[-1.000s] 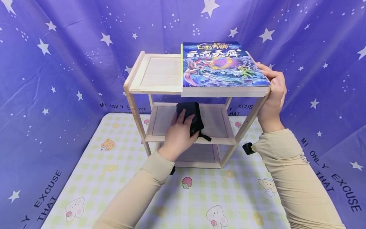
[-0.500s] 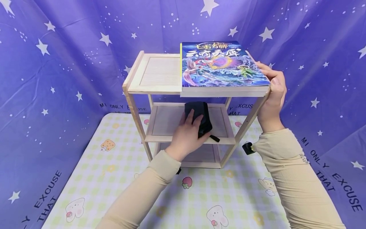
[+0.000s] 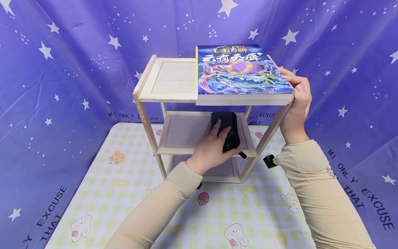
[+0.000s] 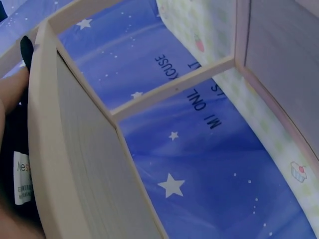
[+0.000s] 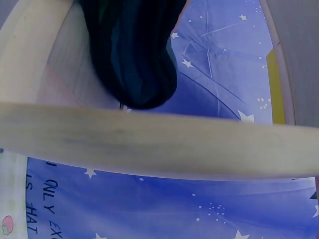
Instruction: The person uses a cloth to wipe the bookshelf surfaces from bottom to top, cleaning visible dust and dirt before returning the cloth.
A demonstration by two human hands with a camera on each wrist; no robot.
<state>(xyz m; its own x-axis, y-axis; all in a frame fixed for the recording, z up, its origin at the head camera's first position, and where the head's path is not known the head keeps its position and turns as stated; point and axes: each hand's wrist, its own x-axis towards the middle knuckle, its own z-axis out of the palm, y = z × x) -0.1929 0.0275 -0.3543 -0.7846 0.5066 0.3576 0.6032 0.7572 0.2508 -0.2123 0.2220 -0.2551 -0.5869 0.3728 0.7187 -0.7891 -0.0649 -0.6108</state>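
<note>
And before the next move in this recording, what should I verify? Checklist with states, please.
1. Right hand holding the wooden shelf unit by its upper right side: ok.
2. Left hand in contact with the black pouch: ok.
3. Strap clear of the middle front rail: not ok, it lies across it.
4. Book lying flat on top: ok.
5. Pouch's whole underside supported: cannot tell, hidden from view.

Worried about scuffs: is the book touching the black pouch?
Apart: head view shows the book on the top shelf, the black pouch one level lower.
</note>
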